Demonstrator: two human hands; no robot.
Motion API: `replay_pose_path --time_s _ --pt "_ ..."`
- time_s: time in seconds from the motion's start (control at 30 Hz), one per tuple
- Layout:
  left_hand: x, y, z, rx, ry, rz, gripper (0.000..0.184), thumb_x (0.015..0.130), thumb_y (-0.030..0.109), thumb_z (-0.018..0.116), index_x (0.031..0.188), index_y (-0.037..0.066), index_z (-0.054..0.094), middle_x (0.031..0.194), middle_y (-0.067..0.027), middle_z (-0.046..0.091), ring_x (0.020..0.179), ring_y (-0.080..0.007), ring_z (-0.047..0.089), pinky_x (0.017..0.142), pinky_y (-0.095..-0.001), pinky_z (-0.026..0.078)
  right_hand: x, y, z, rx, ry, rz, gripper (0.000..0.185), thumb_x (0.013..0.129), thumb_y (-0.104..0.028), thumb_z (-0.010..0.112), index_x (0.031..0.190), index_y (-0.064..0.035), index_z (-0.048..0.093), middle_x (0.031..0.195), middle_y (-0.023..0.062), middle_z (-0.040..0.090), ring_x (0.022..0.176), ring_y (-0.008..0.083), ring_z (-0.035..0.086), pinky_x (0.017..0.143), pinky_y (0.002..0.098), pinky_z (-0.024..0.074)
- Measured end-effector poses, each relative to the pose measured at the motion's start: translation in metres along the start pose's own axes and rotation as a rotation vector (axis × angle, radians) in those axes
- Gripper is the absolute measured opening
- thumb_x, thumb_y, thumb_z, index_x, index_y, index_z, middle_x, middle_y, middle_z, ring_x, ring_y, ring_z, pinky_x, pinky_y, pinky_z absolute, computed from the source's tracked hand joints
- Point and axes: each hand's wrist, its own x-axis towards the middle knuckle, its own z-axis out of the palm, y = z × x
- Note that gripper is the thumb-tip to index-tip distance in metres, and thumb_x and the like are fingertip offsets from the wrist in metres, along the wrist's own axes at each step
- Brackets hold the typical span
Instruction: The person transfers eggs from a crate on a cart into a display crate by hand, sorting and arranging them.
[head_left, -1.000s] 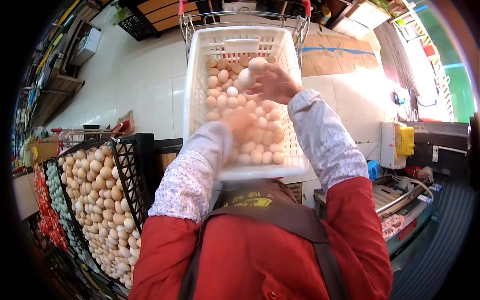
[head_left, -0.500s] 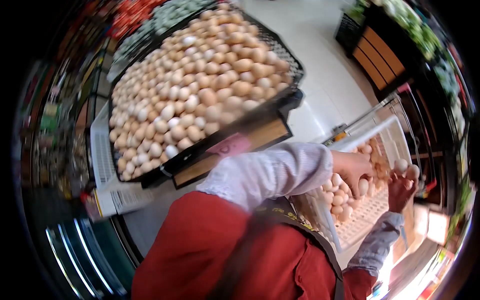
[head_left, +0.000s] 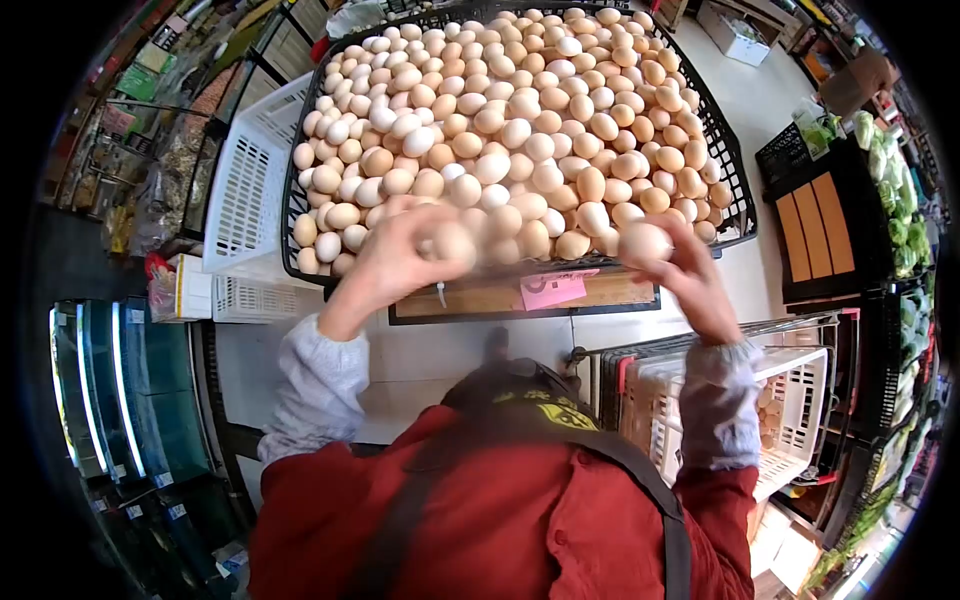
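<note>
the left hand grasps a pale-brown oval egg, blurred; the right hand grasps a smooth, whitish oval egg. both sit by the near edge of a black plastic mesh crate heaped with beige eggs. such shells likely need light pressure and low, unhurried handling.

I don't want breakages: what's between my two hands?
In the head view, eggs in the crate lie between your left hand and right hand.
</note>
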Motion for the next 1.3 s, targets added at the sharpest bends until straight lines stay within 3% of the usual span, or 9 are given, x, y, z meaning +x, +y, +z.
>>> replay_pose_path --time_s 0.1,0.2,0.37,0.43,0.8,0.97,1.13,1.23,1.3 --pt "-0.009 -0.042 -0.008 0.107 0.097 -0.098 0.049 0.065 0.022 0.084 0.106 0.006 0.062 0.115 -0.0097 0.046 0.095 -0.0198 0.057 0.079 -0.0311 0.053 0.042 0.001 0.045 -0.23 -0.018 -0.023 0.049 0.078 -0.021 0.074 0.12 -0.0047 0.054 0.101 0.0113 0.062 0.084 0.0164 0.064 0.073 0.0269 0.0518" --pt "-0.015 -0.045 -0.003 0.362 0.19 -0.026 0.052 0.061 0.025 0.085 0.103 0.005 0.063 0.114 -0.014 0.045 0.097 -0.0292 0.057 0.084 -0.0384 0.052 0.06 -0.013 0.075 -0.702 -0.006 -0.129 0.046 0.074 -0.032 0.076 0.109 -0.0058 0.06 0.089 0.0166 0.06 0.079 0.0264 0.064 0.069 0.0345 0.052" --pt "-0.012 -0.04 0.015 0.348 0.21 -0.078 0.05 0.059 0.029 0.084 0.1 0.007 0.064 0.112 -0.0171 0.045 0.097 -0.0356 0.057 0.083 -0.0443 0.051 0.063 -0.008 0.105 -0.921 -0.028 -0.166 0.048 0.072 -0.04 0.075 0.104 -0.0078 0.061 0.089 0.0178 0.062 0.078 0.0335 0.064 0.068 0.0433 0.0507" --pt "-0.012 -0.035 0.019 0.432 0.25 -0.062 0.048 0.06 0.032 0.084 0.097 0.008 0.064 0.111 -0.0168 0.044 0.097 -0.0357 0.057 0.08 -0.0456 0.051 0.067 -0.002 0.112 -1.003 -0.064 0.03 0.047 0.073 -0.044 0.071 0.104 -0.0094 0.062 0.086 0.0148 0.064 0.076 0.0339 0.064 0.068 0.0438 0.0502" --pt "-0.01 -0.026 0.037 0.568 0.348 -0.008 0.046 0.061 0.035 0.084 0.09 0.007 0.062 0.109 -0.0169 0.043 0.089 -0.038 0.058 0.074 -0.0478 0.051 0.064 0.006 0.113 -1.046 -0.138 -0.096 0.044 0.076 -0.048 0.068 0.095 -0.0093 0.059 0.075 0.0123 0.065 0.072 0.0322 0.064 0.063 0.0424 0.0484" --pt "-0.008 -0.02 0.039 0.512 0.312 -0.152 0.047 0.06 0.032 0.085 0.088 0.005 0.06 0.106 -0.0172 0.044 0.084 -0.0373 0.06 0.071 -0.046 0.053 0.058 -0.002 0.115 -1.09 -0.173 -0.102 0.038 0.08 -0.045 0.067 0.087 -0.0087 0.056 0.074 0.0114 0.063 0.079 0.0313 0.061 0.063 0.0424 0.048" --pt "-0.004 -0.016 0.038 0.483 0.211 -0.253 0.053 0.064 0.041 0.08 0.096 0.006 0.057 0.111 -0.0197 0.043 0.087 -0.043 0.059 0.072 -0.0528 0.05 0.06 0.029 0.115 -1.055 -0.079 0.005 0.035 0.083 -0.043 0.063 0.091 -0.0096 0.057 0.081 0.0119 0.063 0.093 0.03 0.057 0.069 0.0418 0.0487" --pt "-0.004 -0.015 0.037 0.502 0.186 -0.259 0.055 0.063 0.043 0.08 0.097 0.006 0.057 0.11 -0.0197 0.044 0.085 -0.042 0.06 0.073 -0.0518 0.05 0.063 0.039 0.106 -0.963 -0.177 -0.007 0.045 0.084 -0.048 0.057 0.098 -0.0058 0.063 0.098 0.0173 0.062 0.08 0.0322 0.065 0.067 0.0428 0.0523" --pt "-0.003 -0.015 0.036 0.537 0.175 -0.267 0.059 0.061 0.045 0.081 0.099 0.006 0.057 0.11 -0.0201 0.045 0.084 -0.0416 0.061 0.073 -0.0508 0.051 0.063 0.055 0.105 -0.989 -0.129 -0.079 0.044 0.083 -0.047 0.058 0.099 -0.0062 0.063 0.097 0.0172 0.063 0.079 0.0323 0.065 0.067 0.0427 0.0526"
